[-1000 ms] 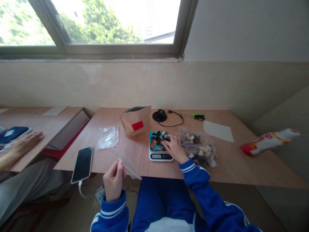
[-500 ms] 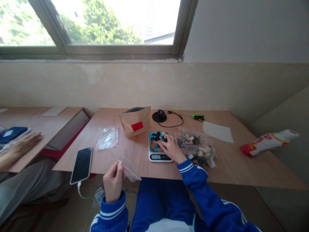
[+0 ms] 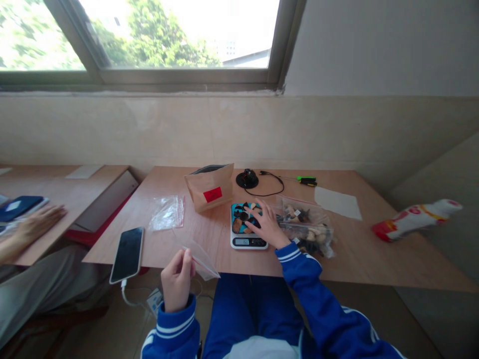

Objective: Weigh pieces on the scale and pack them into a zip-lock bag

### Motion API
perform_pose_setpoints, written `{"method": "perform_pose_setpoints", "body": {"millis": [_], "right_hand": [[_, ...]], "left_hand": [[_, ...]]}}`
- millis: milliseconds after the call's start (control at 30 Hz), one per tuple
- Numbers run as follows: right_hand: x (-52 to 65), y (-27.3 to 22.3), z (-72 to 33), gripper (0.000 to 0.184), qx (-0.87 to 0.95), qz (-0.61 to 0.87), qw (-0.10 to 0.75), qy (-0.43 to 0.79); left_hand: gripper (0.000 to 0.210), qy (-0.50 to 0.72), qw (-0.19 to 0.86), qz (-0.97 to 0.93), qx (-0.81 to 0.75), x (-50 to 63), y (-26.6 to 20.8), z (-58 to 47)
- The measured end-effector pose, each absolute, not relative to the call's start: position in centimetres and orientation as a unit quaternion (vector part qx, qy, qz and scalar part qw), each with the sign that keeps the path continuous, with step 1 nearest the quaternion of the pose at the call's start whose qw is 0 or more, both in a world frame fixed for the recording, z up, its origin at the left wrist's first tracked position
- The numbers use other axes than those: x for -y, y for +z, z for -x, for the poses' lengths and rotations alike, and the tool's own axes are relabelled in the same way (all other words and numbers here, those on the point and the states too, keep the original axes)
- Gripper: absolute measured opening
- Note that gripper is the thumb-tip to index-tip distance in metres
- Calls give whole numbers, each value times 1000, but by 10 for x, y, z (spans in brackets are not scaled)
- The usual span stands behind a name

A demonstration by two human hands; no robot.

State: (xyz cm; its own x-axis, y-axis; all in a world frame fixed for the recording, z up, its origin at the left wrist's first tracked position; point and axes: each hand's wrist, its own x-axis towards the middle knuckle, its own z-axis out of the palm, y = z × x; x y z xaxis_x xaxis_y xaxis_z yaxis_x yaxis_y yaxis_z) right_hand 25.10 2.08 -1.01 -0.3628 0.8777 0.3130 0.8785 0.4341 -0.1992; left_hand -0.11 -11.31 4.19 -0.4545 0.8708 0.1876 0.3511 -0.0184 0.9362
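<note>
My left hand (image 3: pixel 178 279) is closed in a pinch on a clear zip bag (image 3: pixel 204 262), which hangs over the table's front edge. My right hand (image 3: pixel 266 224) reaches over the white kitchen scale (image 3: pixel 234 243) with its fingers apart. Dark and tan pieces (image 3: pixel 237 226), like dried mushroom, lie spread on the scale's blue top. Part of that top is hidden beneath my right hand. The scale's display is lit, but its digits are too small to read surely. Just right of the hand lie filled clear bags (image 3: pixel 318 234) with similar pale and dark pieces.
Behind the scale stands an open brown paper pouch (image 3: pixel 200 192). Flat clear bags (image 3: pixel 166 213) and a phone (image 3: pixel 127 254) on a cable are left. A black round-based device (image 3: pixel 247 179), screwdriver (image 3: pixel 307 180), paper (image 3: pixel 339 203) and bottle (image 3: pixel 415 219) are around. A co-worker's hand (image 3: pixel 47 219) rests far left.
My right hand has lifted slightly and its fingers have spread, showing more of the pieces on the scale. My left hand keeps its pinch on the bag, almost unmoved.
</note>
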Motion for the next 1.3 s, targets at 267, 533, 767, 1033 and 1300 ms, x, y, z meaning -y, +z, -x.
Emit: {"method": "perform_pose_setpoints", "body": {"millis": [267,533,767,1033,1300], "right_hand": [[-35,-17,-238,81,864,489,120,6],[-52,-29,-232,54,868,480,125,35],[-55,-41,-235,29,863,456,218,-2],[-67,-42,-233,20,854,468,229,2],[-77,-47,-236,18,838,468,278,44]], "left_hand": [[45,541,254,-464,-654,111,39,-2],[45,528,266,-479,-649,108,30,1],[45,526,266,-482,-648,106,29,0],[46,520,260,-492,-648,108,29,3],[46,521,257,-493,-648,107,30,3]]}}
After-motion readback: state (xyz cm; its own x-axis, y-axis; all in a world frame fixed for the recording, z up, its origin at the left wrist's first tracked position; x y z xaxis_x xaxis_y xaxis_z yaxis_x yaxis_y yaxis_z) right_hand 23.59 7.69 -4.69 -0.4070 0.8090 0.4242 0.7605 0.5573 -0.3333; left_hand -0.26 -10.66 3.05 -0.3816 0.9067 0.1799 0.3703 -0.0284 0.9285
